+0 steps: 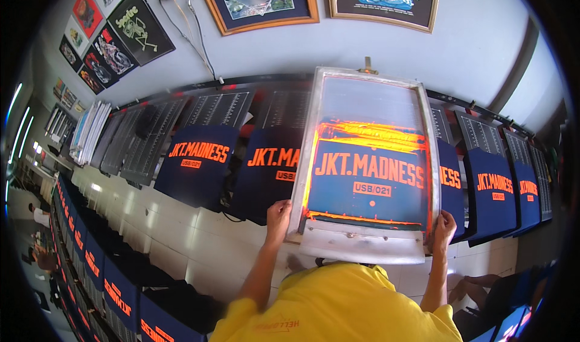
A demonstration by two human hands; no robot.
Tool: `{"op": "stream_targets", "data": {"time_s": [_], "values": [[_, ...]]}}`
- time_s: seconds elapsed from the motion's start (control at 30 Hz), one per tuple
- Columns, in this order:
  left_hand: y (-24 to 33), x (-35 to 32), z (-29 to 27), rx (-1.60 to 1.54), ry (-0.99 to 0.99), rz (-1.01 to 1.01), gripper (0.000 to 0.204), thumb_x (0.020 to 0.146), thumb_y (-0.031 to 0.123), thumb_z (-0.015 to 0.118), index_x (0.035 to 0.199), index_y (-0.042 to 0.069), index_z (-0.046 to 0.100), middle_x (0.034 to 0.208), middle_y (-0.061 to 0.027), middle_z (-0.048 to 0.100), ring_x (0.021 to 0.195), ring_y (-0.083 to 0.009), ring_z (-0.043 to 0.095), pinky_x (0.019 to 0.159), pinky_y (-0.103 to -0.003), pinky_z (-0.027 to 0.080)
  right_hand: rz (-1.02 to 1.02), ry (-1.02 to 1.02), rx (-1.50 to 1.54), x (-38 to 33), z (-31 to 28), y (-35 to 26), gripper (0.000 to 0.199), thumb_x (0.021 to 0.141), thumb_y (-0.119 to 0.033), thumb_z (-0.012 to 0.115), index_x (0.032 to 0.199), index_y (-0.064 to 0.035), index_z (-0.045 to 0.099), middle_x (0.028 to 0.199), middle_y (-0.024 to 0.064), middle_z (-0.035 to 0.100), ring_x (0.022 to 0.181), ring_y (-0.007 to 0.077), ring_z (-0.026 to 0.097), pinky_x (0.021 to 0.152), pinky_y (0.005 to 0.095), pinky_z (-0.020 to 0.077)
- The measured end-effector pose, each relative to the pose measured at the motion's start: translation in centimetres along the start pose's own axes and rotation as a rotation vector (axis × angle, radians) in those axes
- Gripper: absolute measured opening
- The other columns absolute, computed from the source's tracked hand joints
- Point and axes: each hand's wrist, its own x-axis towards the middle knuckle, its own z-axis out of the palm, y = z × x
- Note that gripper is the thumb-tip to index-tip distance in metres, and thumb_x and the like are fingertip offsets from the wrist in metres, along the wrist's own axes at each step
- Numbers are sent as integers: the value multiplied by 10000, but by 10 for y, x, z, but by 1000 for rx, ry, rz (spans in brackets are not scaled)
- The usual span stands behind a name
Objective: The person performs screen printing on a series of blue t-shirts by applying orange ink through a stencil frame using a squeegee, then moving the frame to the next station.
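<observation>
A silk-screen printing frame (307, 142) with a pale metal rim stands in front of me, over a row of navy garments. Through its mesh show bold orange lettering and a small label block. Bright orange ink (371, 138) is smeared across the upper mesh and along the sides. Across the near end lies a wide metal squeegee (362, 245) with a dark blade edge. My left hand (278, 220) is closed on the frame's near left side. At the near right side my right hand (444, 226) grips the rim, fingers curled. Neither hand touches the squeegee.
Navy printed garments (196, 182) lie on dark ruled boards to both sides. A second row of printed garments (115, 290) runs down the lower left. Framed pictures (383, 25) hang on the wall behind a dark rail. Someone's bare leg (474, 289) shows lower right.
</observation>
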Motion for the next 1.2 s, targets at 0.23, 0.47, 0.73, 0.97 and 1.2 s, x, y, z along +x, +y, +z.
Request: {"op": "stream_targets", "data": {"time_s": [0.23, 0.47, 0.73, 0.97, 1.2], "values": [[-28, 38, -133, 169, 124, 104, 279, 902, 175, 610, 996, -75, 690, 825, -130, 697, 753, -157, 622, 698, -301, 480, -48, -30, 39, -75, 107, -47, 258, 876, -61, 556, 1073, 67, 663, 825, 123, 691, 692, 140, 616, 628, 280, 488], [-45, 88, -198, 192, 63, 77, 273, 886, 171, 617, 973, -76, 694, 786, -130, 693, 724, -174, 623, 693, -313, 480, 13, -32, -15, -108, 166, -79, 238, 858, -56, 579, 1037, 56, 689, 859, 125, 704, 747, 170, 632, 713, 290, 499], [-49, 126, -218, 171, 62, 29, 284, 885, 182, 631, 993, -70, 703, 824, -132, 715, 769, -163, 650, 709, -303, 487, -67, 25, -69, -108, 204, -80, 232, 856, -65, 579, 1017, 59, 693, 826, 133, 704, 733, 172, 638, 702, 298, 497], [-51, 138, -217, 140, -28, -38, 303, 910, 216, 639, 989, -70, 699, 795, -73, 694, 762, -108, 601, 687, -284, 467, -22, 34, -93, -102, 212, -70, 215, 855, -64, 584, 996, 52, 698, 808, 118, 703, 694, 163, 628, 668, 299, 494], [-44, 132, -218, 109, -70, -29, 327, 925, 254, 643, 986, -63, 696, 812, -67, 695, 755, -110, 599, 685, -296, 471, -6, 43, -59, -92, 217, -58, 198, 851, -40, 582, 980, 54, 699, 762, 93, 687, 670, 121, 609, 612, 272, 475]]}}
